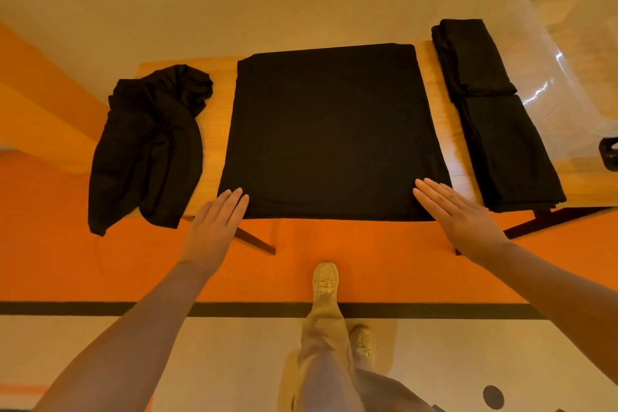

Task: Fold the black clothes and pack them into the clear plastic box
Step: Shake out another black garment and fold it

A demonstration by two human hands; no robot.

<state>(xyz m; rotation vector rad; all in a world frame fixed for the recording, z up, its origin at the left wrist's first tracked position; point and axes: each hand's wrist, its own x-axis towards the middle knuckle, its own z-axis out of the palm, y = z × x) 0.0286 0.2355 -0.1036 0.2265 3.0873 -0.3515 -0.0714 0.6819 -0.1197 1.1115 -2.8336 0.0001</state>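
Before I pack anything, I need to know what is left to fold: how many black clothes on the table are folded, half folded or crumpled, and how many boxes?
Folded stacks: 1
Flat, half-folded garment: 1
Crumpled garment: 1
Clear plastic box: 1
Total: 4

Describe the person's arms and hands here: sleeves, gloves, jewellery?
Both arms are bare up to the frame's edge; no sleeves show. The left hand and right hand wear no gloves; no rings, watch or wristbands are visible.
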